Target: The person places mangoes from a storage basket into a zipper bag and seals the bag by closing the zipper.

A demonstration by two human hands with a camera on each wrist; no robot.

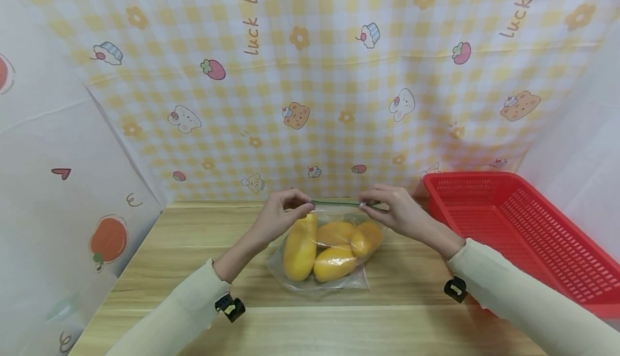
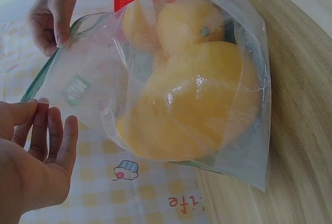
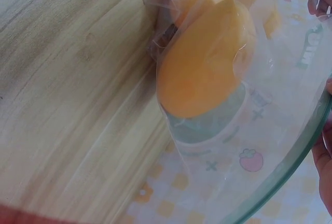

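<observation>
A clear zip bag (image 1: 359, 280) with a green zip strip (image 1: 334, 203) along its top stands on the table with several yellow, mango-like fruits (image 1: 300, 251) inside. My left hand (image 1: 280, 216) pinches the left end of the strip between thumb and fingertips. Farther along, near the right end, my right hand (image 1: 398, 213) pinches the same strip. In the left wrist view, the fruits (image 2: 192, 99) bulge low in the bag, with slack film between them and the strip. The right wrist view shows one orange-yellow fruit (image 3: 205, 63) against the film; only part of the right hand (image 3: 324, 167) appears there.
A red plastic basket (image 1: 513, 227) with slotted walls stands right of the bag, close to the right forearm. Behind the wooden table (image 1: 203, 254) hangs a yellow checked cloth (image 1: 339, 87). White sheets (image 1: 58, 130) close off both sides.
</observation>
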